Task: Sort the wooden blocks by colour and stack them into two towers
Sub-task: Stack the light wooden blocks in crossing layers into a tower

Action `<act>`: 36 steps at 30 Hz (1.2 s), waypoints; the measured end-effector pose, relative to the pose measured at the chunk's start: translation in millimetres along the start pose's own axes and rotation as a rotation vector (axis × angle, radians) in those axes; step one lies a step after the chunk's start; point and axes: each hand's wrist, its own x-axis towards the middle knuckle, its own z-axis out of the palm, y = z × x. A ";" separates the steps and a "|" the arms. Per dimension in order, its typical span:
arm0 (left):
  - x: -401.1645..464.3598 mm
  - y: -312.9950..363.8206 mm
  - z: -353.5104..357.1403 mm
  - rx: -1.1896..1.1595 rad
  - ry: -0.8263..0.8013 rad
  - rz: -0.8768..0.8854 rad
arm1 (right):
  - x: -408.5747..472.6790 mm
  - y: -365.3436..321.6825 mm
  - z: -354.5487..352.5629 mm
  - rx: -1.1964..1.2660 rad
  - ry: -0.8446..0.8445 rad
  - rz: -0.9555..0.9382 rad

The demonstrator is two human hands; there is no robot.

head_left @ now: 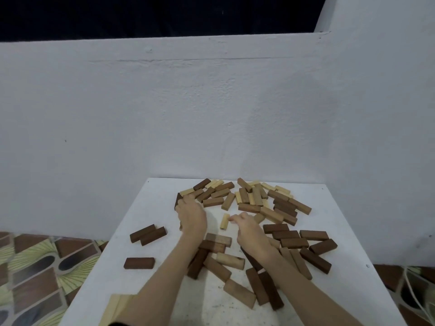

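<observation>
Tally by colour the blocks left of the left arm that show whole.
Dark brown: 3, a side-by-side pair and a single block
Pale: 0, as the pale wood at the near edge is cut off and not counted
Total: 3

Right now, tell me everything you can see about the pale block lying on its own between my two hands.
The pale block is a small bar of light, cream-coloured wood with plain, unpainted faces. It lies flat on the white table, long axis pointing away from you, apart from the other blocks. The right hand has curled fingertips close to its far end; contact is unclear. The left hand does not touch it.
</observation>
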 end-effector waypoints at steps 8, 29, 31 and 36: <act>52.4 -58.1 -10.7 -0.131 -0.117 -0.246 | 20.8 -5.5 2.8 -0.429 0.015 -0.181; 18.4 -23.1 -8.3 -0.603 0.019 -0.263 | -7.6 -14.9 -5.3 0.664 0.148 0.154; 4.2 -10.1 -12.7 -0.680 -0.008 -0.248 | -11.1 -17.5 -6.3 0.876 0.134 0.291; -45.8 15.3 -14.3 -0.740 -0.161 -0.132 | -34.1 -26.1 -17.1 1.118 0.206 0.473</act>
